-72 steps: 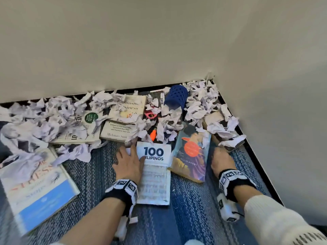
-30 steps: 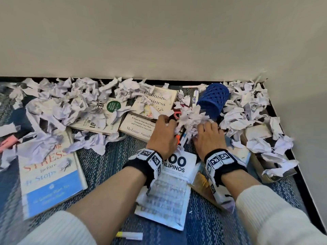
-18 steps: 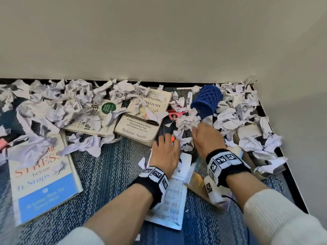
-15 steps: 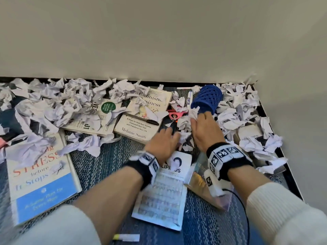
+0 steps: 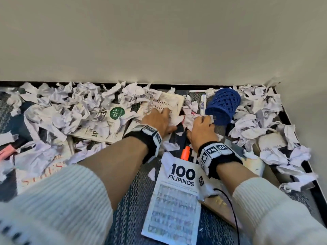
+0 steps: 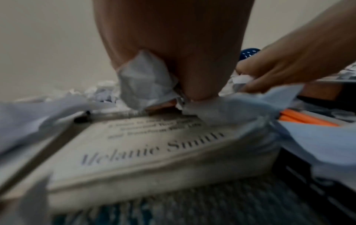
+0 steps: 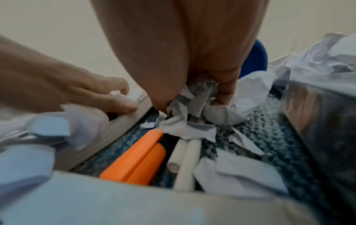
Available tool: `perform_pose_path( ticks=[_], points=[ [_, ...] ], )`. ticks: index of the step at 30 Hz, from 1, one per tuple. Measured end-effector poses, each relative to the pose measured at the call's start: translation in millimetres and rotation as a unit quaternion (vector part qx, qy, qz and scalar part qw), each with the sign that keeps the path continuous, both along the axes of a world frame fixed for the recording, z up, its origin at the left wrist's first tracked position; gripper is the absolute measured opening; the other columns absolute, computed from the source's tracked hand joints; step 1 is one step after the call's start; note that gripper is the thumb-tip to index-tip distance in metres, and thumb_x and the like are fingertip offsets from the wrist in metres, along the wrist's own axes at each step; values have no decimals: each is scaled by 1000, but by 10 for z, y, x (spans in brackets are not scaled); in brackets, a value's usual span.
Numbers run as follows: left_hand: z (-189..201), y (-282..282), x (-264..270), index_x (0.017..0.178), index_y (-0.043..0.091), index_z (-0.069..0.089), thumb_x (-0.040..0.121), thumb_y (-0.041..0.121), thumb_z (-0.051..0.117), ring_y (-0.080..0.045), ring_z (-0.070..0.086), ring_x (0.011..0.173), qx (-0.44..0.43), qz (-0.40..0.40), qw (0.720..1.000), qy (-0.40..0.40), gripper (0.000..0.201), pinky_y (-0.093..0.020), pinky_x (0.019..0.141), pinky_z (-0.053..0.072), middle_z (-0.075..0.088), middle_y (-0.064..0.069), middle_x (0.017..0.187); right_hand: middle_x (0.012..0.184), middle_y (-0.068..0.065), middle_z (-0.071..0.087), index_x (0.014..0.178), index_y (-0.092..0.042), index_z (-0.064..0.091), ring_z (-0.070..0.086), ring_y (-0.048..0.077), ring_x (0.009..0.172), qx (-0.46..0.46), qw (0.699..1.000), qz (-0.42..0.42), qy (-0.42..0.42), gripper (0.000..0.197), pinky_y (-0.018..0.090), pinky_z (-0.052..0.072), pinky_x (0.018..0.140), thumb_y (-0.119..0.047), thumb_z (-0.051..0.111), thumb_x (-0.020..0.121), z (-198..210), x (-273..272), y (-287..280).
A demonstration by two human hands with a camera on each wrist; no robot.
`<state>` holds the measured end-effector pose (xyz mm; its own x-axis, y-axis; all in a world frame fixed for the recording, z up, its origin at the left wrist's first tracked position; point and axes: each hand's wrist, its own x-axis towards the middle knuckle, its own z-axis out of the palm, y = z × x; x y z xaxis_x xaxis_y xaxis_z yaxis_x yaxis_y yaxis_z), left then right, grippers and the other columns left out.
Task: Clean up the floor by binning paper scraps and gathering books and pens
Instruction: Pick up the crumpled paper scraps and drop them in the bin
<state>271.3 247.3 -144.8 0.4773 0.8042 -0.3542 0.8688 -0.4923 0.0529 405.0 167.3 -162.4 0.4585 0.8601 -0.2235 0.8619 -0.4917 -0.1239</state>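
Crumpled white paper scraps (image 5: 74, 106) cover the blue carpet along the wall. My left hand (image 5: 163, 120) rests over the cream Melanie Smith book (image 6: 154, 144) and grips a crumpled scrap (image 6: 142, 82) in its curled fingers. My right hand (image 5: 203, 122) is just beside it, in front of the tipped-over blue mesh cup (image 5: 223, 106), pinching a bunch of scraps (image 7: 192, 100). An orange marker (image 7: 138, 158) and white pens (image 7: 185, 159) lie on the carpet under my right wrist. The "100 Filipinos" booklet (image 5: 177, 200) lies nearest me.
More books lie half buried in scraps: one with a green sticker (image 5: 106, 124), a "Stress" book (image 5: 39, 168) at the left, a cardboard box (image 5: 272, 144) at the right. A white pen (image 5: 203, 103) lies by the cup. Walls close off the far side and the right corner.
Both hands have moved forward off the booklet into the scrap pile between the cream book and the blue cup, and each has closed on scraps. The orange marker is now uncovered.
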Motion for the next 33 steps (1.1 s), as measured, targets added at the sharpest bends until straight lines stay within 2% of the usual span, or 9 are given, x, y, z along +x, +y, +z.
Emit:
perform_pose_path(
  ticks=[3, 6, 9, 14, 19, 23, 26, 29, 33],
  points=[
    [-64, -105, 38, 130, 15, 33, 101, 39, 41, -34, 61, 93, 40, -92, 995, 2, 38, -38, 65, 40, 48, -15, 116, 132, 21, 32, 127, -3, 37, 48, 43, 112, 23, 999, -22, 31, 42, 48, 47, 85, -19, 54, 93, -37, 60, -26],
    [3, -139, 80, 130, 12, 34, 100, 21, 44, -34, 60, 94, 43, -159, 986, 34, 32, -39, 66, 41, 51, -16, 112, 132, 20, 32, 125, -4, 39, 54, 42, 106, 55, 995, -49, 67, 41, 46, 49, 86, -11, 57, 89, 53, 89, -99],
    [62, -135, 102, 132, 7, 36, 98, 16, 43, -35, 60, 98, 33, -187, 981, 32, 36, -39, 70, 43, 56, -16, 112, 128, 21, 41, 126, -2, 40, 56, 41, 102, 78, 993, -30, 77, 42, 41, 44, 83, -12, 58, 89, 213, 111, -252],
    [270, -254, 197, 125, 4, 38, 95, 9, 40, -32, 60, 76, 63, -192, 978, -56, 30, -39, 61, 47, 59, -15, 97, 97, 12, 58, 115, -8, 43, 57, 32, 92, 146, 981, -43, 118, 29, 32, 38, 71, -6, 54, 88, 452, 301, -682],
    [447, -536, 575, 127, 7, 42, 90, 5, 42, -34, 61, 88, 55, -267, 956, -105, 36, -39, 65, 47, 59, -15, 109, 104, 14, 66, 123, -16, 56, 61, 31, 96, 225, 966, -92, 87, 41, 38, 49, 86, -3, 52, 84, 585, 688, -1270],
    [471, -835, 961, 111, 9, 48, 95, 16, 43, -34, 59, 86, 33, -278, 947, -161, 19, -41, 68, 49, 60, -15, 98, 103, 19, 60, 123, -17, 58, 57, 33, 90, 289, 937, -193, -20, 41, 36, 44, 81, -6, 50, 84, 747, 1177, -1676],
    [429, -1068, 1262, 110, 11, 46, 96, 30, 39, -34, 59, 76, 35, -251, 949, -186, 25, -39, 61, 45, 64, -13, 90, 110, 20, 48, 133, -24, 51, 49, 28, 81, 300, 914, -266, -59, 49, 32, 44, 79, -8, 53, 87, 782, 1466, -1924],
    [355, -1240, 1584, 123, 12, 41, 93, 58, 38, -33, 63, 79, 46, -189, 961, -197, 54, -34, 60, 39, 64, -13, 98, 119, 22, 41, 142, -28, 40, 52, 35, 97, 234, 919, -316, -29, 52, 39, 44, 91, -23, 53, 91, 606, 1616, -2068],
    [165, -1267, 1904, 153, 14, 8, 82, 80, 33, -36, 61, 102, 14, -110, 982, -152, 100, -37, 69, 44, 50, -21, 128, 123, 20, 37, 148, -35, 23, 43, 42, 117, 171, 936, -304, 50, 63, 45, 35, 105, -51, 46, 92, 280, 1555, -2063]
  ],
)
